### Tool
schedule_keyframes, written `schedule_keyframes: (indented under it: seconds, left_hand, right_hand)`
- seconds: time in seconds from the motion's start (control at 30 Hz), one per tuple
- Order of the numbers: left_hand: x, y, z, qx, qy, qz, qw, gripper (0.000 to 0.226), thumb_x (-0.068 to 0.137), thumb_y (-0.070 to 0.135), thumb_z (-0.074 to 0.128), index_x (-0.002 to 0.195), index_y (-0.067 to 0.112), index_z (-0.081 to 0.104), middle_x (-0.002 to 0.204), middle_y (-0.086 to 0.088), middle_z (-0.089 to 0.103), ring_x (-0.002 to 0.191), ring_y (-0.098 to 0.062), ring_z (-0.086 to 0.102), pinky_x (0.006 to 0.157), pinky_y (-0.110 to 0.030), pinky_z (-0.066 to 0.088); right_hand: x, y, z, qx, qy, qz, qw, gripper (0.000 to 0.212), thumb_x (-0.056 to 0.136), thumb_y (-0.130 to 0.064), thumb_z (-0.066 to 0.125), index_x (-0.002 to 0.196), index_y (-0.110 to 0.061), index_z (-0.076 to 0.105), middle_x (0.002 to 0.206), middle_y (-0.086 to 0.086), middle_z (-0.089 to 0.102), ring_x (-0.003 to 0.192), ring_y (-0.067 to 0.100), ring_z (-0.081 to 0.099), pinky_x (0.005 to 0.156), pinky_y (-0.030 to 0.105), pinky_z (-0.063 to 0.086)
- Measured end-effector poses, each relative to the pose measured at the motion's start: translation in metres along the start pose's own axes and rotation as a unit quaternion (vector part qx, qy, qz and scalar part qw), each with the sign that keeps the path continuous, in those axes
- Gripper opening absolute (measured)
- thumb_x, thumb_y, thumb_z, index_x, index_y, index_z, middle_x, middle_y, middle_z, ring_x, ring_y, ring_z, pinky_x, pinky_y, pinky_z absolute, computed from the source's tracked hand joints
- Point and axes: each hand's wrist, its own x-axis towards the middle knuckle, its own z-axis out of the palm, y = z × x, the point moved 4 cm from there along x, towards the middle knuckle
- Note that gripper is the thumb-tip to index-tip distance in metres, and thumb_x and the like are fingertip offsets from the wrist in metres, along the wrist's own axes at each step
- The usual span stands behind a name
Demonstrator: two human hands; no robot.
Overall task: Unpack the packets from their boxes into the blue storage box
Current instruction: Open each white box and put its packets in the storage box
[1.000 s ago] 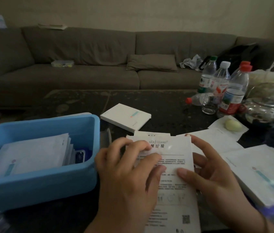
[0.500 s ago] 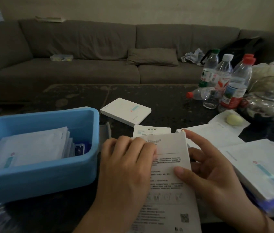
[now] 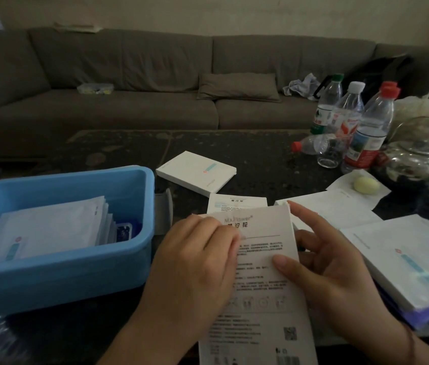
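Crowding far right: bottles (image 3: 366, 127) | glass teapot (image 3: 416, 159) | egg (image 3: 366, 184)

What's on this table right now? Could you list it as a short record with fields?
Held item: white printed box, back side up
Left hand: fingers curled over the box's left edge
Right hand: thumb on the box's face, fingers behind it
Blue storage box: holds white packets
Other box: closed, lying flat behind
Far right: water bottles

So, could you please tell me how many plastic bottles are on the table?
5, clustered at the far right: green-capped bottle, white-capped bottle, two red-capped bottles, one hiding most of the other, and one lying down.
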Motion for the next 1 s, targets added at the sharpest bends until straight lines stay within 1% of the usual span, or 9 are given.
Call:
schedule_keyframes:
  seconds: [0.17,0.23,0.3,0.37,0.43,0.63,0.77,0.9,1.0]
  left_hand:
    - [0.002,0.005,-0.008,0.029,-0.090,0.008,0.995,0.033,0.087,0.039,0.048,0.074,0.019,0.071,0.066,0.007,0.067,0.056,-0.009,0.062,0.048,-0.027,0.055]
    - [0.004,0.011,-0.015,0.027,-0.119,-0.007,0.992,0.022,0.079,0.041,0.067,0.071,0.021,0.070,0.063,0.008,0.066,0.050,-0.009,0.061,0.042,-0.027,0.054]
    - [0.008,0.019,-0.019,0.049,-0.189,-0.026,0.980,0.021,0.080,0.044,0.071,0.091,0.027,0.068,0.082,0.011,0.069,0.065,-0.007,0.065,0.056,-0.029,0.059]
    - [0.005,0.019,-0.017,0.091,-0.202,-0.046,0.974,0.030,0.096,0.052,0.045,0.119,0.034,0.049,0.115,0.015,0.059,0.096,-0.003,0.061,0.084,-0.025,0.055]
    - [0.004,0.021,-0.013,0.127,-0.230,-0.052,0.963,0.031,0.100,0.051,0.036,0.124,0.033,0.040,0.125,0.014,0.052,0.106,-0.006,0.056,0.092,-0.026,0.051]
    - [0.002,0.022,-0.010,0.163,-0.247,-0.023,0.955,0.027,0.102,0.048,0.037,0.122,0.030,0.042,0.128,0.011,0.052,0.110,-0.009,0.055,0.091,-0.027,0.050]
    - [0.001,0.019,-0.011,0.144,-0.219,-0.016,0.965,0.025,0.101,0.049,0.033,0.118,0.032,0.040,0.120,0.013,0.051,0.098,-0.004,0.050,0.083,-0.017,0.043]
    - [0.002,0.015,-0.014,0.102,-0.198,-0.032,0.974,0.014,0.100,0.046,0.032,0.101,0.033,0.034,0.100,0.018,0.039,0.090,-0.002,0.041,0.080,-0.013,0.036]
    - [0.002,0.008,-0.017,0.011,-0.178,-0.080,0.981,0.019,0.097,0.044,0.036,0.083,0.033,0.029,0.095,0.020,0.042,0.089,0.000,0.046,0.080,-0.010,0.042]
  right_hand:
    - [-0.003,0.000,0.004,-0.020,-0.006,-0.002,1.000,0.078,0.069,-0.017,0.071,0.137,-0.040,0.042,0.110,0.004,0.072,0.094,0.027,0.072,0.073,0.048,0.059]
    - [-0.005,0.000,0.006,-0.030,-0.005,-0.016,0.999,0.076,0.069,-0.019,0.072,0.135,-0.043,0.043,0.109,0.003,0.072,0.094,0.027,0.072,0.074,0.048,0.059]
    - [-0.007,-0.001,0.009,-0.042,-0.010,-0.022,0.999,0.076,0.070,-0.020,0.072,0.135,-0.045,0.043,0.109,0.001,0.072,0.093,0.025,0.072,0.074,0.046,0.059]
    - [-0.008,-0.002,0.012,-0.058,-0.018,-0.021,0.998,0.078,0.069,-0.021,0.073,0.136,-0.047,0.042,0.108,-0.001,0.072,0.092,0.022,0.073,0.073,0.043,0.060]
    - [-0.009,-0.002,0.014,-0.066,-0.026,-0.015,0.997,0.079,0.068,-0.022,0.074,0.135,-0.050,0.042,0.107,-0.002,0.072,0.091,0.020,0.073,0.072,0.040,0.060]
    - [-0.009,0.002,0.015,-0.054,-0.020,-0.010,0.998,0.078,0.068,-0.021,0.073,0.137,-0.045,0.044,0.105,0.003,0.072,0.089,0.025,0.073,0.071,0.046,0.060]
    - [-0.010,0.002,0.015,-0.063,-0.018,-0.009,0.998,0.077,0.069,-0.022,0.073,0.137,-0.045,0.044,0.105,0.001,0.072,0.089,0.024,0.073,0.071,0.045,0.060]
    - [-0.008,0.004,0.016,-0.077,-0.008,-0.004,0.997,0.071,0.078,-0.006,0.072,0.136,-0.039,0.045,0.101,-0.002,0.074,0.084,0.020,0.074,0.068,0.040,0.061]
    - [-0.005,0.004,0.015,-0.083,-0.017,-0.004,0.996,0.068,0.081,-0.003,0.069,0.133,-0.040,0.046,0.101,-0.004,0.074,0.086,0.019,0.074,0.067,0.037,0.061]
